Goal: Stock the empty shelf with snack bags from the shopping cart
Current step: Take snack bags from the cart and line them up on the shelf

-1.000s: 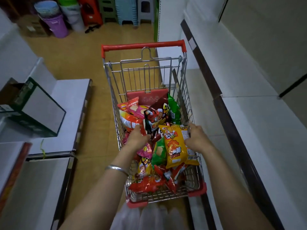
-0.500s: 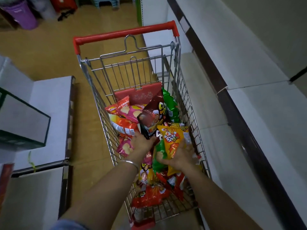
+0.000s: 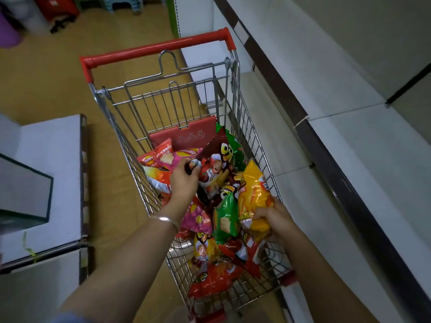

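Observation:
A wire shopping cart (image 3: 130, 127) with a red handle holds several snack bags. My left hand (image 3: 184, 180) grips the left edge of a dark brown cartoon-print bag (image 3: 217, 166), which tilts up in the cart's middle. My right hand (image 3: 272, 217) grips the lower end of a yellow-orange snack bag (image 3: 254, 190) at the cart's right side. A green bag (image 3: 226, 217) lies between the two. Pink and red bags (image 3: 161, 159) sit at the far left. The empty white shelf (image 3: 363, 141) runs along the right.
A lower white shelf tier (image 3: 289, 145) lies right of the cart, behind a dark shelf rail (image 3: 331, 183). White shelf boards (image 3: 49, 178) and a dark green-edged box (image 3: 23, 190) stand on the left. Plastic stools and buckets (image 3: 58, 8) sit at the far end of the tan floor.
My left hand moved forward and took hold of the brown bag, lifting its edge. My right hand closed on the yellow-orange bag's lower end. The view dipped closer to the cart.

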A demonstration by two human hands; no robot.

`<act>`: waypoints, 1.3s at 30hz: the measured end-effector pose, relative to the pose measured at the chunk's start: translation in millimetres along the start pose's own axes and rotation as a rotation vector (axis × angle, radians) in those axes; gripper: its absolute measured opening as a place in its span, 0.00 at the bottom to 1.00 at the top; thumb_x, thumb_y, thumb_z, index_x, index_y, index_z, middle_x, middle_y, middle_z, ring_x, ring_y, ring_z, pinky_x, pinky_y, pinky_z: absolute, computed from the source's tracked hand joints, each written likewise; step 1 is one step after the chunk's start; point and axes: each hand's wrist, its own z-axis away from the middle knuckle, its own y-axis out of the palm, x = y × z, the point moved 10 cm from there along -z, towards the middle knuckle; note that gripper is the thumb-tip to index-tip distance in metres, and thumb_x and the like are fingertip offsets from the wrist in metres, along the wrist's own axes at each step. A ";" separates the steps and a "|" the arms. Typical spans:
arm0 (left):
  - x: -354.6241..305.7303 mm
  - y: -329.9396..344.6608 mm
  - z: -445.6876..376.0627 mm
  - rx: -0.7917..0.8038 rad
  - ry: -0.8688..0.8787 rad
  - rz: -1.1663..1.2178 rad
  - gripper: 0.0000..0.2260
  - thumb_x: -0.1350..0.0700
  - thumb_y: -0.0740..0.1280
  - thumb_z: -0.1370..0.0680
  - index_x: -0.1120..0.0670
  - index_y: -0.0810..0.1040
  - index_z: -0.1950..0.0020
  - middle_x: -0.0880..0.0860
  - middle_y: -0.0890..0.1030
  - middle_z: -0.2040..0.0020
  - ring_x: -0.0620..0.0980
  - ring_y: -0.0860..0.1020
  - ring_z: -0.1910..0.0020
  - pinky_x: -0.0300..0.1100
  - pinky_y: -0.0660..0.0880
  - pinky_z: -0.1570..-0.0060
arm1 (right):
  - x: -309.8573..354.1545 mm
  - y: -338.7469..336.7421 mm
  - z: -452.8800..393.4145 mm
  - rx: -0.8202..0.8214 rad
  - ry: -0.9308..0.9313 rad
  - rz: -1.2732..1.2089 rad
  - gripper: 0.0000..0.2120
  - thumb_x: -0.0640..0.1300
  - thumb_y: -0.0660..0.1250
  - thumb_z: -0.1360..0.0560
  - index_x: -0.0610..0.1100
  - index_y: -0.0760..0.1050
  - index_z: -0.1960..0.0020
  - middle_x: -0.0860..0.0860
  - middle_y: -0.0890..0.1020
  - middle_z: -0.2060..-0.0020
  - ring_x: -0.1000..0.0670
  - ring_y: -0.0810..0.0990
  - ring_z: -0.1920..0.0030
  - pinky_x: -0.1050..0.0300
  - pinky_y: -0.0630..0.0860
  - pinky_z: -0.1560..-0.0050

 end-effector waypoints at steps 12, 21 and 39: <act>61.1 21.7 97.1 0.558 -0.580 0.960 0.29 0.74 0.66 0.30 0.63 0.69 0.30 0.65 0.78 0.36 0.63 0.79 0.40 0.54 0.82 0.49 | 16.5 0.9 27.4 0.181 -0.131 -0.359 0.42 0.35 0.73 0.48 0.47 0.71 0.34 0.40 0.83 0.45 0.36 0.82 0.48 0.44 0.81 0.55; 10.9 24.5 117.6 0.927 -0.299 0.902 0.42 0.60 0.82 0.37 0.57 0.67 0.26 0.59 0.76 0.31 0.59 0.76 0.34 0.50 0.77 0.41 | 24.7 -3.8 36.7 0.195 -0.176 -0.389 0.38 0.34 0.71 0.42 0.48 0.70 0.33 0.38 0.82 0.44 0.34 0.81 0.45 0.41 0.81 0.52; 13.4 12.2 82.4 0.583 -0.213 0.605 0.37 0.51 0.82 0.44 0.50 0.69 0.40 0.59 0.74 0.37 0.61 0.78 0.41 0.56 0.80 0.48 | 54.0 15.0 69.5 0.401 -0.190 -0.415 0.44 0.39 0.73 0.54 0.41 0.73 0.37 0.36 0.83 0.50 0.37 0.83 0.56 0.45 0.81 0.60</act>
